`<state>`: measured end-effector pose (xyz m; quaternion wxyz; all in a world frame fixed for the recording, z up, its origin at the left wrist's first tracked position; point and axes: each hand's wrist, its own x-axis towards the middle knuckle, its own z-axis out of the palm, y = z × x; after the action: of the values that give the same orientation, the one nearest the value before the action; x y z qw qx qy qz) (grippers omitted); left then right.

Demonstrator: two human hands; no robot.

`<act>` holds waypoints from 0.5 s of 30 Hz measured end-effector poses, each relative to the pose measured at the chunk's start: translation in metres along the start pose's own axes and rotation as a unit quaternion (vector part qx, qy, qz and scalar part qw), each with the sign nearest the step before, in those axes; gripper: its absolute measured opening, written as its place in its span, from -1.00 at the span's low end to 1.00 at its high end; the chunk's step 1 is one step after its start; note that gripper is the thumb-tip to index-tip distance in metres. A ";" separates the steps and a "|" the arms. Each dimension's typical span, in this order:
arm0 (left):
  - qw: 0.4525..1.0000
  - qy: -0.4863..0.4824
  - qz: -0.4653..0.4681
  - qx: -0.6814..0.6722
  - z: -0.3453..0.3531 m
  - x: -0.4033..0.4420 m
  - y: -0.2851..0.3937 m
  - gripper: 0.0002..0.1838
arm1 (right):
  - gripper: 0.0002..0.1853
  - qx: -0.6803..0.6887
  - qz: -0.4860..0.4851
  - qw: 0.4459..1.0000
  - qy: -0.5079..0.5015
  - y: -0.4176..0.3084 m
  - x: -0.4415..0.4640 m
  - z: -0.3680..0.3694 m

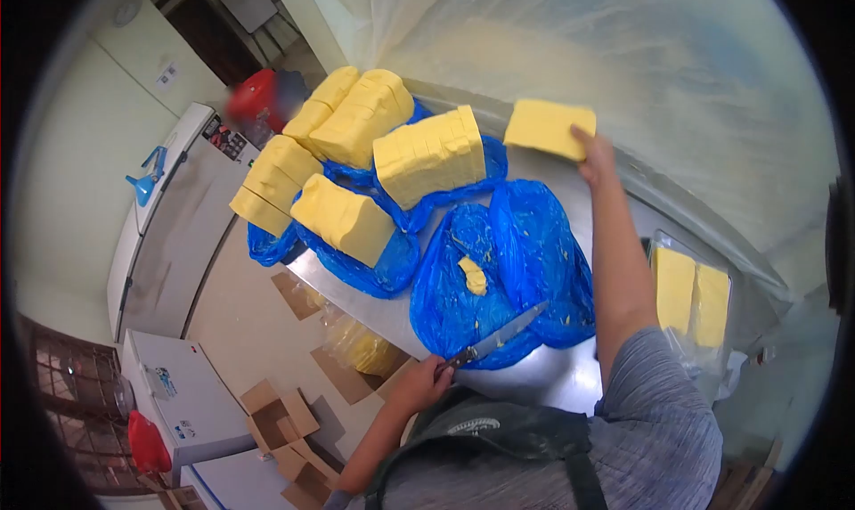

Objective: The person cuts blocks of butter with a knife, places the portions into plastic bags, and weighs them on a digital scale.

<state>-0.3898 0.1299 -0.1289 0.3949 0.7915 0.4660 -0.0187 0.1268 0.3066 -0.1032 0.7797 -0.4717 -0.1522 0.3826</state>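
Observation:
My left hand (pixel 423 387) is closed around the dark handle of a knife (pixel 508 332), whose blade lies over the near edge of a blue plastic bag (pixel 445 310). A small yellow scrap (pixel 473 277) rests on this opened bag. At the far right of the table, my right hand (pixel 595 155) grips the edge of a flat yellow butter slab (pixel 545 127), held up off the table. Left of that slab stands a butter block (pixel 429 156) cut into upright slices. More butter blocks (pixel 343 218) sit on blue bags farther left.
The metal table (pixel 352 298) runs along a wall draped in clear plastic sheeting (pixel 570 38). To my right, a tray holds wrapped yellow slabs (pixel 690 296). On the floor at left are cardboard boxes (pixel 278 421) and a white chest freezer (pixel 183 394).

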 end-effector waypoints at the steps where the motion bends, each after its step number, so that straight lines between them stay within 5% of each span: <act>1: 0.999 -0.025 -0.008 -0.033 -0.008 -0.002 0.005 -0.67 | -0.63 -0.088 -0.022 0.996 0.007 -0.033 -0.020 0.016; 2: 0.997 -0.050 -0.013 -0.064 -0.014 -0.002 0.006 -0.68 | -0.63 -0.175 -0.046 0.983 0.015 -0.062 -0.037 0.029; 9: 0.939 -0.024 0.054 -0.338 -0.041 0.000 -0.057 -0.72 | -0.68 -0.201 -0.104 0.974 -0.028 -0.167 -0.174 0.048; 15: 0.887 -0.026 0.052 -0.457 -0.070 0.003 -0.075 -0.77 | -0.72 -0.440 -0.023 0.897 -0.038 -0.147 -0.278 0.036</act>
<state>-0.4682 0.1959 -0.1277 0.7256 0.5455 0.3708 0.1962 -0.0121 0.0851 0.0746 0.4950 -0.7479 -0.3453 0.2763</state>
